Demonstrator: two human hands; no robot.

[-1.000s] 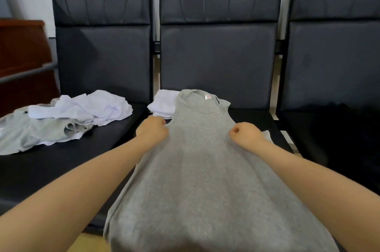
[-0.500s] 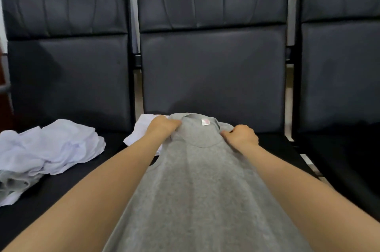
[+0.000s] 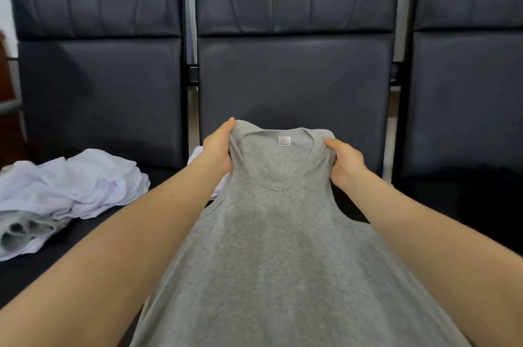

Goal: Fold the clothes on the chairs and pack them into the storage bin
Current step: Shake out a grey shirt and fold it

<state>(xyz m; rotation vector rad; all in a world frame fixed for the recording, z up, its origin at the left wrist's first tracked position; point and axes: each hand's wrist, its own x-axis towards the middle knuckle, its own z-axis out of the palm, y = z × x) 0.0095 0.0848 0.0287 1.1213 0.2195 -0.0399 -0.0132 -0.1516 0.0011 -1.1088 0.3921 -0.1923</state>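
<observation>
1. A small white label (image 3: 284, 141) sits inside the back of the neckline of the grey tank top (image 3: 278, 233). It bears a faint pinkish round mark with a line of tiny print beneath; neither is sharp enough to read.
2. No other text, brand, number or sign shows on the tank top, on the black chairs (image 3: 294, 63), or on the pile of white clothes (image 3: 70, 185) on the left seat.
</observation>
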